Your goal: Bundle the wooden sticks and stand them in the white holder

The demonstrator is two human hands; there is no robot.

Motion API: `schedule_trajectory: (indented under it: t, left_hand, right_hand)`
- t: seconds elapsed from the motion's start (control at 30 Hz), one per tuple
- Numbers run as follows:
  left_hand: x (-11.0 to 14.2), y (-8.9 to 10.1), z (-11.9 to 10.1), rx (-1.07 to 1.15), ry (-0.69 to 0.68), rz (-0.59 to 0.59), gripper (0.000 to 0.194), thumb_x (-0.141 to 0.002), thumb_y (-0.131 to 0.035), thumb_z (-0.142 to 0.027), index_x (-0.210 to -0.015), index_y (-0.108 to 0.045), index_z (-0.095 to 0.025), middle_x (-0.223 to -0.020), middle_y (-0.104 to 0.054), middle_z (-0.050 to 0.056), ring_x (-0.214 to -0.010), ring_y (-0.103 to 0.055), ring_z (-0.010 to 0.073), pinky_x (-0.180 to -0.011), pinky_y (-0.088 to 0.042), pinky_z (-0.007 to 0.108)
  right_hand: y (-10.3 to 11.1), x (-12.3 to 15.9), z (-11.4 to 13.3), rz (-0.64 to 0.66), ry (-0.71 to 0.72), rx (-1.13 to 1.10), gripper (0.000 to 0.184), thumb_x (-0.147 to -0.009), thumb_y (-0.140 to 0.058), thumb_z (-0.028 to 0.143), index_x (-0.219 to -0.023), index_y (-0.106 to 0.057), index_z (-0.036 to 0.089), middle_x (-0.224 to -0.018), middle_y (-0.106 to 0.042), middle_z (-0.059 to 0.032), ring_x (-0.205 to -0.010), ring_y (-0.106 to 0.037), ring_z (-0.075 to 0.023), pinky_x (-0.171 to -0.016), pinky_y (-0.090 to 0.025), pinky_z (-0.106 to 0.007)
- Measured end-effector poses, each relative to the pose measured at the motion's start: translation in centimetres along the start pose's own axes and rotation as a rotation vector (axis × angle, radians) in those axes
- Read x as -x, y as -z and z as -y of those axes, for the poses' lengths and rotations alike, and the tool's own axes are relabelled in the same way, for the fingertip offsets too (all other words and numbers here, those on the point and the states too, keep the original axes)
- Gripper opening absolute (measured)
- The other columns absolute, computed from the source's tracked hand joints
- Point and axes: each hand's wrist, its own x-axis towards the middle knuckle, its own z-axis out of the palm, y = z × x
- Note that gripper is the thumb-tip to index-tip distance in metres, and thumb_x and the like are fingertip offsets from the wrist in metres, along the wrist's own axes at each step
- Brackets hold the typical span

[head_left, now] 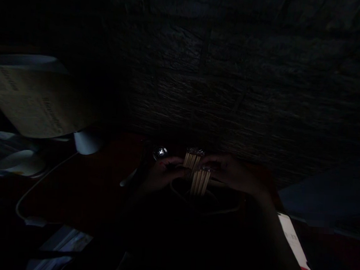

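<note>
The scene is very dark. My left hand (164,174) is closed on the side of a bundle of thin wooden sticks (191,159), which has shiny clear wrap at its top. In front of it and slightly right, a second bundle of wooden sticks (200,182) stands nearly upright, with my right hand (231,173) pinching its upper end. Under both bundles is a dark container with a pale rim (224,211). What lies inside it is lost in shadow. Just beyond my left hand sits a small round shiny object (160,151).
A lamp with a printed shade (40,100) stands left on the reddish-brown table (104,162), its white cord (24,196) running forward. A pale bowl (22,162) is farther left. Behind rises a rough stone-textured wall (184,77). A white flat box (297,246) is at right.
</note>
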Motion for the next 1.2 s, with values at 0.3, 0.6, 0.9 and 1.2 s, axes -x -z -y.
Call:
schedule_trajectory:
  t: [0.3, 0.6, 0.9, 1.2]
  left_hand:
    - [0.0, 0.0, -0.1, -0.020, 0.003, -0.003, 0.030, -0.072, -0.075, -0.038, -0.096, -0.072, -0.020, -0.096, -0.073, 0.003, -0.090, -0.067, 0.0215, -0.080, -0.050, 0.031]
    - [0.2, 0.0, -0.4, -0.038, -0.012, 0.012, 0.030, -0.074, -0.073, -0.037, -0.100, -0.072, -0.021, -0.102, -0.073, 0.005, -0.097, -0.066, 0.0230, -0.086, -0.049, 0.035]
    - [0.2, -0.2, -1.0, 0.035, -0.019, 0.021, 0.032, -0.073, -0.074, -0.032, -0.102, -0.070, -0.018, -0.106, -0.072, 0.007, -0.100, -0.066, 0.0238, -0.089, -0.050, 0.036]
    - [-0.2, -0.7, -2.1, 0.027, -0.117, -0.025, 0.027, -0.076, -0.073, -0.031, -0.098, -0.072, -0.018, -0.103, -0.074, 0.006, -0.100, -0.067, 0.0234, -0.092, -0.049, 0.035]
  right_hand:
    - [-0.3, -0.2, 0.4, -0.022, 0.046, 0.068, 0.014, -0.083, -0.062, 0.023, -0.093, -0.071, 0.020, -0.098, -0.074, -0.0034, -0.094, -0.069, -0.0173, -0.084, -0.053, -0.030]
    - [-0.3, -0.1, 0.4, 0.001, 0.038, 0.031, 0.015, -0.083, -0.061, 0.020, -0.095, -0.071, 0.021, -0.099, -0.074, -0.0034, -0.095, -0.069, -0.0169, -0.086, -0.052, -0.032]
    - [0.0, -0.1, 0.0, 0.019, 0.049, -0.023, 0.017, -0.082, -0.063, 0.020, -0.098, -0.070, 0.021, -0.102, -0.073, -0.0032, -0.096, -0.068, -0.0169, -0.087, -0.052, -0.032]
    - [-0.2, 0.0, -0.1, -0.015, 0.028, 0.059, 0.018, -0.083, -0.062, 0.024, -0.098, -0.069, 0.018, -0.101, -0.073, -0.0052, -0.094, -0.068, -0.0182, -0.085, -0.052, -0.032]
